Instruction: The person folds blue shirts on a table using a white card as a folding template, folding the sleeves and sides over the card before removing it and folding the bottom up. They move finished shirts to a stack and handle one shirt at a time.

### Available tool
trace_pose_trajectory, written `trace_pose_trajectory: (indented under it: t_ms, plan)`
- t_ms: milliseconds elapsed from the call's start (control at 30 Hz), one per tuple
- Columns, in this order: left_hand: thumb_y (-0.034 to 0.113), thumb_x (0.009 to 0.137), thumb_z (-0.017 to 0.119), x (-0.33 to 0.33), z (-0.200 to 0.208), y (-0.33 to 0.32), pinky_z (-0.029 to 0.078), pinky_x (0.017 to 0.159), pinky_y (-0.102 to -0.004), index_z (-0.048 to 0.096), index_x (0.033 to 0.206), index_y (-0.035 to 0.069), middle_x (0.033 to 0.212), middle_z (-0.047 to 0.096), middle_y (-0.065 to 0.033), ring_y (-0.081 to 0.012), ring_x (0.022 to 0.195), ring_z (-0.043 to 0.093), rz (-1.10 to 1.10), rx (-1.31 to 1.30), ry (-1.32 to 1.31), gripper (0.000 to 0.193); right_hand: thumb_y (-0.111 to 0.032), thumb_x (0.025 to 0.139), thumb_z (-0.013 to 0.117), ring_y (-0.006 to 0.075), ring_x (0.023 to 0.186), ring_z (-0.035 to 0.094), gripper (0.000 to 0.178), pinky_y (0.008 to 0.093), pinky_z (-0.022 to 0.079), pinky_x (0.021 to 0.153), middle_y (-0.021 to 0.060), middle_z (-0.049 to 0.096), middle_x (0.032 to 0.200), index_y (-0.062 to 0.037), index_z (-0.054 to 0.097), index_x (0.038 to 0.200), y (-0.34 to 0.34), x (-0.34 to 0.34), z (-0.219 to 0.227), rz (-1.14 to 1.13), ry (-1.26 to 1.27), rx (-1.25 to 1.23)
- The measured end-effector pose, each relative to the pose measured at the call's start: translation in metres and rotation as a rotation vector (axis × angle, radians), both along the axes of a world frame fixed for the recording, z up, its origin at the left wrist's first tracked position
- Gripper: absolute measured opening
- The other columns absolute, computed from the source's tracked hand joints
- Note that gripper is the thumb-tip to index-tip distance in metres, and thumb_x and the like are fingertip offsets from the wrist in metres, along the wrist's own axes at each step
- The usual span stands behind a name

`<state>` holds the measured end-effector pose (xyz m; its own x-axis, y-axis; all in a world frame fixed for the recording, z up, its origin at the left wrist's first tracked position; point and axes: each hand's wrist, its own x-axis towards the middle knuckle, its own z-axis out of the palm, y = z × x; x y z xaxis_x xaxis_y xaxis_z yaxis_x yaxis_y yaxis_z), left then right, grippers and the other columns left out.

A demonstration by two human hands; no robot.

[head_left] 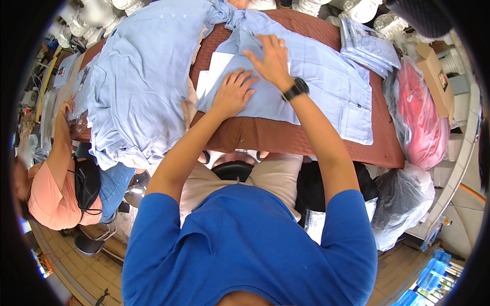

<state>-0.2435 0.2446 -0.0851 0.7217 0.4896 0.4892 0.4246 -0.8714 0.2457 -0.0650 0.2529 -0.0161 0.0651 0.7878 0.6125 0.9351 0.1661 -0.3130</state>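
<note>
At the upper centre of the frame, the left hand [234, 96] rests flat and the right hand [270, 60] splays loosely over a light-blue shirt [326, 76] on the bench [224, 135].

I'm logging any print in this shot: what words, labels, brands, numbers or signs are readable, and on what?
None can be read.
Cardboard box at right: printed patch, too small.
Light-blue garment under the left hand: small dark tag toward its right end, too small.
Packed garments at far left: dark patches, too blurred.
</note>
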Motion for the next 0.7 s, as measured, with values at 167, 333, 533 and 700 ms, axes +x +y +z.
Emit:
trace_pose_trajectory:
  t_ms: [167,333,533,700]
  plan:
    - [0.03,0.096,0.056,0.002,0.0,0.001,0.029,0.114,-0.0502,0.056,0.134,0.018,0.144,0.048,-0.0046,-0.0289,0.137,0.039,0.0,-0.012,-0.027,0.04,-0.058,0.072,0.077,0.0425,0.117,0.049,0.09,0.0508,0.04,0.095,0.0207,0.059,0.123,-0.0041,0.046,0.138,0.075,-0.019,-0.003,-0.223,-0.093,-0.209]
    - [0.03,0.097,0.055,0.007,-0.001,0.001,0.03,0.114,-0.0497,0.057,0.134,0.018,0.144,0.048,-0.0039,-0.0283,0.137,0.039,-0.024,-0.02,-0.059,0.039,-0.045,0.08,0.076,0.0231,0.091,0.062,0.056,0.0369,0.048,0.086,0.0118,0.069,0.101,-0.0059,0.066,0.12,0.097,0.04,0.031,-0.125,0.253,-0.36]
    - [0.027,0.097,0.054,-0.005,-0.006,0.002,0.03,0.114,-0.0453,0.056,0.137,0.018,0.146,0.047,-0.0022,-0.0276,0.136,0.039,0.017,-0.006,-0.037,0.04,-0.01,0.09,0.063,0.0117,0.1,0.057,0.026,0.0272,0.045,0.088,-0.0011,0.066,0.107,-0.0062,0.068,0.115,-0.022,0.084,0.13,0.321,0.689,-0.318]
    - [0.021,0.095,0.056,0.003,0.005,-0.002,0.034,0.109,-0.0447,0.059,0.133,0.015,0.137,0.052,-0.0047,-0.0292,0.126,0.045,-0.011,-0.08,-0.075,0.038,0.01,0.082,0.055,0.0138,0.116,0.058,0.035,0.0286,0.044,0.102,0.0039,0.067,0.116,-0.0049,0.068,0.111,-0.14,0.164,0.119,0.332,0.658,-0.475]
